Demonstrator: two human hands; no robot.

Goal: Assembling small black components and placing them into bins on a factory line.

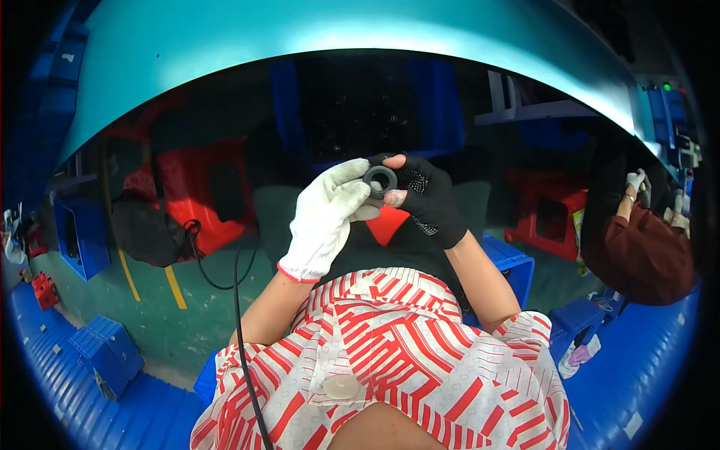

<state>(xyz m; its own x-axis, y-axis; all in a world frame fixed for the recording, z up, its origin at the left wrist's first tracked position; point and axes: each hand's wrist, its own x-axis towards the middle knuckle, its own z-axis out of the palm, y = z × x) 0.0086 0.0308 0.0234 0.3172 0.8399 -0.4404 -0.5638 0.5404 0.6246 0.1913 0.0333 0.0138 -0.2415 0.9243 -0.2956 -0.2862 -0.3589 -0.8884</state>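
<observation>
Between my two hands, over my lap, is a small dark grey ring (391, 177) with a round hole through it. My left hand (330, 206) wears a white knit glove with a red cuff edge and pinches the ring's left side between thumb and fingers. My right hand (427, 196), in a black fingerless glove with pale dots, grips the right side with bare thumb and fingertip. Part of the ring is hidden by the fingers. Beyond my hands stands a blue crate (437, 112) with a dark inside and several small shiny bits in it.
A teal tabletop (300, 28) curves across the far side. Red stools (217, 191) stand left and right, one beside a black bag (148, 229). A black cable (238, 315) runs down my left side. Another person in a dark red top (649, 247) works at the right.
</observation>
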